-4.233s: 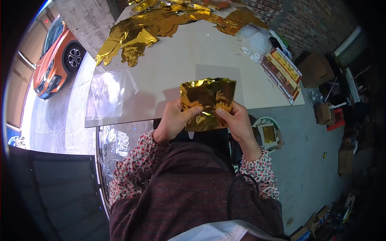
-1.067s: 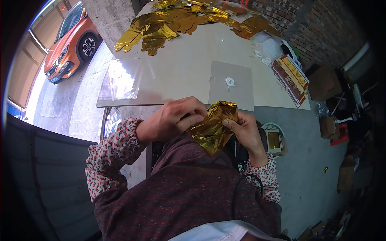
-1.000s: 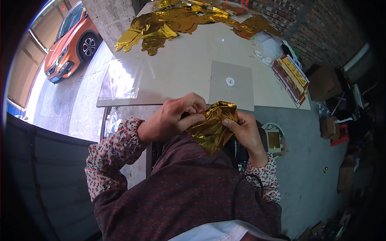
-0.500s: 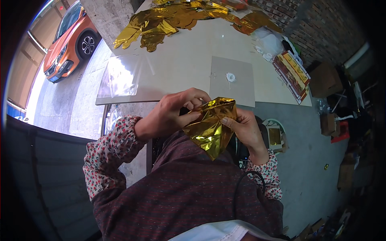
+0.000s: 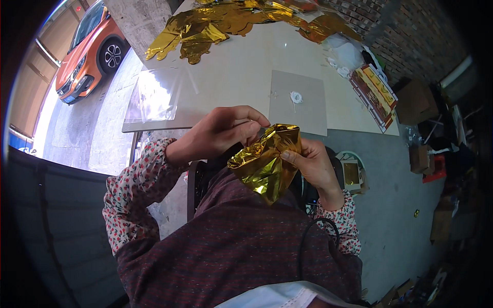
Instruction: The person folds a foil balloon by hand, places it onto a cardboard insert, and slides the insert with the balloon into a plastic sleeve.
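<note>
A crumpled, deflated gold foil balloon hangs in front of my lap, just off the table's near edge. My right hand pinches its right side, thumb laid over the foil and fingers behind. At the balloon's upper left is my left hand, its fingers bent and the index fingertip against the foil's top edge. Whatever lies between these left fingers is hidden. Beyond, a small white coil with a short tail rests on a grey card on the table.
More flat gold foil balloons cover the table's far side. Clear plastic sheeting lies at the left, printed packaging at the right. A round green-rimmed container stands below the table. An orange car is outside at left.
My left hand has shifted slightly up and its thumb has come off the foil's left part. That part of the balloon has spread left. My right hand keeps its grip.
</note>
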Demonstrator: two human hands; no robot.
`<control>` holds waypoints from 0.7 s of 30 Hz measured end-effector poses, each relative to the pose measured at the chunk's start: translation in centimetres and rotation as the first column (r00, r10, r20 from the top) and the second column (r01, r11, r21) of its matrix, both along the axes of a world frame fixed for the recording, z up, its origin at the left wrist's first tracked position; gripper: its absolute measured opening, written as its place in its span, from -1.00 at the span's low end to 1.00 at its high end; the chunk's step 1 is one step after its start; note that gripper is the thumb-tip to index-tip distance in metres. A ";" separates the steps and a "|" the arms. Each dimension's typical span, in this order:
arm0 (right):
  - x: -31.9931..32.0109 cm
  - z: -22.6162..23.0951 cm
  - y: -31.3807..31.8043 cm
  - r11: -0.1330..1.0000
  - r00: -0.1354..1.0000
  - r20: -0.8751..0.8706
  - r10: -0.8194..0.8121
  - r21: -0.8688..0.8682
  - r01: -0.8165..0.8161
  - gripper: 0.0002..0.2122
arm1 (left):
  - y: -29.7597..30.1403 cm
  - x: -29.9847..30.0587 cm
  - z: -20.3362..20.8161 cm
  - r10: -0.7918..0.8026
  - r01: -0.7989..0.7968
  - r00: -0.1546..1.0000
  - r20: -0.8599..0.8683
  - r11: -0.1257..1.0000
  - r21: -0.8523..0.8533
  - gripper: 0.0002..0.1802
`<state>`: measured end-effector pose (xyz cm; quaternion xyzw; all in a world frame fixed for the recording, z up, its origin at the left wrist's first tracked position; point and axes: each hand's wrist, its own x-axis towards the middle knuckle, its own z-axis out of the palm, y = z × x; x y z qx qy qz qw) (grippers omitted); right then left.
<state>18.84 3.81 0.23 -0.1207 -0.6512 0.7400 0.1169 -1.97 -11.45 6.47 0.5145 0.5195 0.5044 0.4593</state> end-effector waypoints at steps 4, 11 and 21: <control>0.1 0.7 -0.4 0.996 1.000 0.023 -0.009 0.093 0.006 -0.81 | 0.6 -0.2 0.6 -0.011 0.006 0.990 -0.141 0.999 -0.034 -0.67; 0.3 0.7 -0.6 0.983 0.998 0.037 -0.041 0.179 0.034 -0.80 | 0.4 0.1 0.9 -0.072 0.058 0.989 -0.132 0.993 -0.105 -0.68; 0.4 0.4 -0.8 0.984 0.999 -0.037 0.023 0.179 -0.017 -0.87 | 0.4 -0.2 0.7 -0.190 0.200 0.979 0.079 0.966 -0.162 -0.71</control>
